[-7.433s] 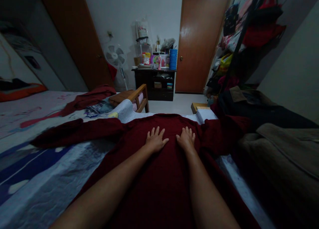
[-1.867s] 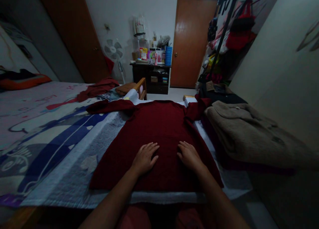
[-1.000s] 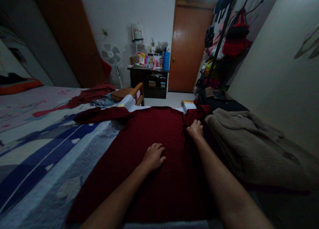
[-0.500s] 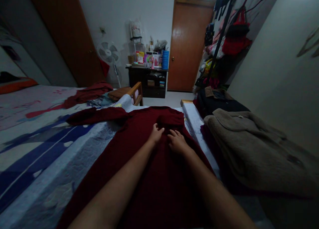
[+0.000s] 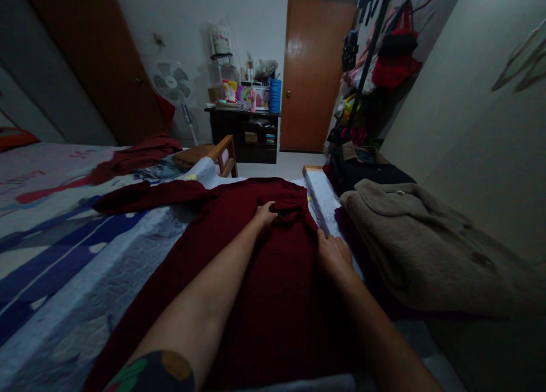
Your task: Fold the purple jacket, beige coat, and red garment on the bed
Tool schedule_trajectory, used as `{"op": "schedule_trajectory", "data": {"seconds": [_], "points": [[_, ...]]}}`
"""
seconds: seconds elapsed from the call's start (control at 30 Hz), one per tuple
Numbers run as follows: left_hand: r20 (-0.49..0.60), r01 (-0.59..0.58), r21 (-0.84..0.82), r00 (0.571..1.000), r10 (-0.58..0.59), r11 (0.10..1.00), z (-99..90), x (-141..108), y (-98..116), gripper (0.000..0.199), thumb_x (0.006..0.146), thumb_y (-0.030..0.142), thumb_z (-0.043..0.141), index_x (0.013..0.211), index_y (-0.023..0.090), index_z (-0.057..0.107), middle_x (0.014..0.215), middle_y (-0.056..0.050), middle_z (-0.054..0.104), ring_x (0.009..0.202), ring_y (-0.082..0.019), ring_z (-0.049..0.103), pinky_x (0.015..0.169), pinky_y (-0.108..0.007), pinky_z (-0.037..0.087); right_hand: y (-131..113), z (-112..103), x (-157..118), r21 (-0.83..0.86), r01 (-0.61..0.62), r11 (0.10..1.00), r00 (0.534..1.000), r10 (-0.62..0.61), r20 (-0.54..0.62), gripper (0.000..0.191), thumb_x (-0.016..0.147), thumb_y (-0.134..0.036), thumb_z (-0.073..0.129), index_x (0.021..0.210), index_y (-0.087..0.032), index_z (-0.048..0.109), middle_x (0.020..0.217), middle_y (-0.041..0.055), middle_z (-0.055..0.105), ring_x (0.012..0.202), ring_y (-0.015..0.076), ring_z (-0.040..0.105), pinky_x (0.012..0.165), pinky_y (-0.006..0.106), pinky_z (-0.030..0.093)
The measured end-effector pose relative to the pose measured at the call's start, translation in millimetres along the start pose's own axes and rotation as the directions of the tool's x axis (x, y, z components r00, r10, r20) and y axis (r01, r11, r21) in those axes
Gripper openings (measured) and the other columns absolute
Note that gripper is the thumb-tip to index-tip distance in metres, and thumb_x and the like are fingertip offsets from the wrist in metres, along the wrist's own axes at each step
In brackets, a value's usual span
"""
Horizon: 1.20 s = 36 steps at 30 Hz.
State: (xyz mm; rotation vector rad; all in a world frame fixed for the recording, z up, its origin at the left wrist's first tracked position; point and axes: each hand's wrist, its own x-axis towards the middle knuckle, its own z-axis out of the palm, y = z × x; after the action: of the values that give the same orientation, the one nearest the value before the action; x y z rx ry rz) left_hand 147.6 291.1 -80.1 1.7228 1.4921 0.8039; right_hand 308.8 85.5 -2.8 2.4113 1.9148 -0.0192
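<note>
A dark red long-sleeved garment (image 5: 281, 301) lies spread in front of me, its left sleeve (image 5: 157, 196) stretched out to the side. The other sleeve (image 5: 290, 205) is folded inward and bunched over the upper part. My left hand (image 5: 267, 214) rests at the inner end of that folded sleeve, thumb and forefinger apart on the cloth. At the garment's right edge, my right hand (image 5: 335, 254) has its fingers curled and closed on the fabric; the fingertips are partly hidden.
Right of the garment lie a folded beige coat (image 5: 418, 244) and a dark folded jacket (image 5: 371, 167). A patterned bedspread (image 5: 85, 250) with a rust-red garment (image 5: 136, 156) is on the left. Beyond are a wooden bed rail (image 5: 224, 150), a fan (image 5: 173, 83) and a dark cabinet (image 5: 243, 136).
My right hand has moved right and nearer, from the folded sleeve to the garment's right edge, and closed there. My left hand stays near the sleeve end. The view has shifted slightly.
</note>
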Motion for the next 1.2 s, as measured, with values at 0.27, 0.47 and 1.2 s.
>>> {"op": "schedule_trajectory", "data": {"seconds": [0.27,0.47,1.2], "points": [[-0.006,0.026,-0.052,1.0,-0.027,0.998,-2.8,5.2,23.9,0.063,0.069,0.015,0.065,0.131,0.017,0.054,0.129,-0.012,0.05,0.117,-0.026,0.056,0.098,-0.03,0.046,4.4,0.0,-24.0,0.049,0.031,0.998,0.96,-0.044,0.275,0.059,0.088,-0.011,0.037,0.146,-0.007,0.029,0.107,0.0228,0.07,0.095,0.0307,0.069,0.074,0.037,0.047],[-0.048,-0.11,-0.074,0.993,0.107,0.991,-39.7,9.9,58.0,0.068,0.072,0.015,0.062,0.139,0.014,0.047,0.136,-0.012,0.045,0.129,-0.025,0.046,0.11,-0.031,0.035,-7.9,-2.8,-26.1,0.262,0.124,0.957,0.945,-0.195,0.263,0.072,0.082,-0.01,0.04,0.15,-0.002,0.019,0.116,0.0268,0.066,0.103,0.0311,0.067,0.08,0.037,0.047],[-0.174,0.126,0.208,0.981,-0.09,0.97,-69.5,-68.2,3.2,0.073,0.062,0.02,0.073,0.131,0.021,0.048,0.146,-0.016,0.033,0.137,-0.04,0.031,0.111,-0.05,0.03,-3.6,5.6,-71.5,0.597,0.362,0.716,0.855,-0.511,0.094,0.03,0.079,-0.007,0.051,0.104,-0.017,0.065,0.106,0.0076,0.069,0.099,0.019,0.063,0.09,0.029,0.045]]}}
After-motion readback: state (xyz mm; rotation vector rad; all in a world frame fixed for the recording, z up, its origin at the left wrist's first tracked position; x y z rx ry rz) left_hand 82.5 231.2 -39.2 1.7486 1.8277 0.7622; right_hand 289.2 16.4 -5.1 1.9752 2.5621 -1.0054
